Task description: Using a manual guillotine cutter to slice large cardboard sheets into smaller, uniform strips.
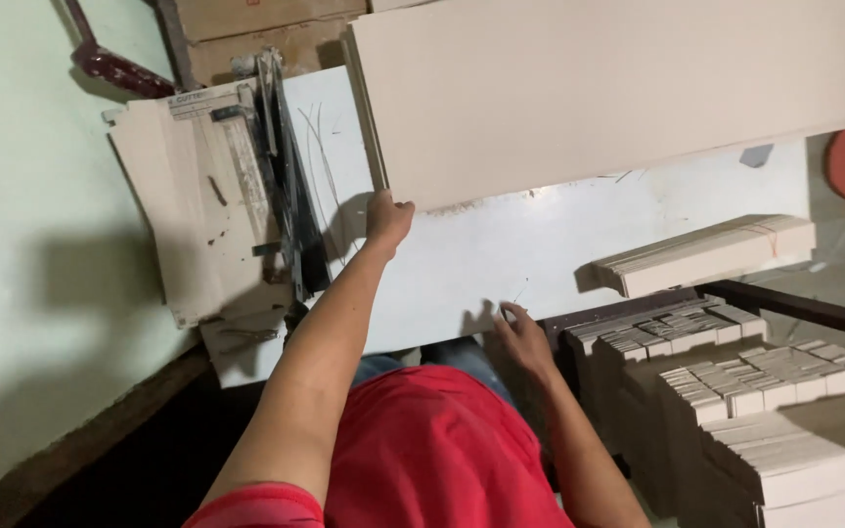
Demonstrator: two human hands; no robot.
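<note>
1. Two hands work at a white tabletop (579, 244) seen from above; at the far left stands a pale green wall (22, 244), and beside it a paper cutter (237, 186) with a long dark blade arm lies on the tabletop's left end.
2. Just right of the cutter, the left hand (387, 217) reaches far and holds the near left corner of a large cream board (618, 88); its grip is pressed together on the board's edge, thumb on top, the other fingers hidden beneath.
3. That board lies across the far side of the tabletop, its left edge close to the cutter's blade. The step in hand looks like lining up the sheet for a cut; the next move would call for squaring the edge against the blade while holding the sheet flat.
4. Nearer and to the right, the right hand (523, 337) rests fingertips-down on the tabletop's near edge, its grip spread and holding nothing.
5. Farther right, a bundle of cut strips (706, 254) lies on the tabletop.
6. Stacks of similar strips (765, 391) fill the near right corner.
</note>
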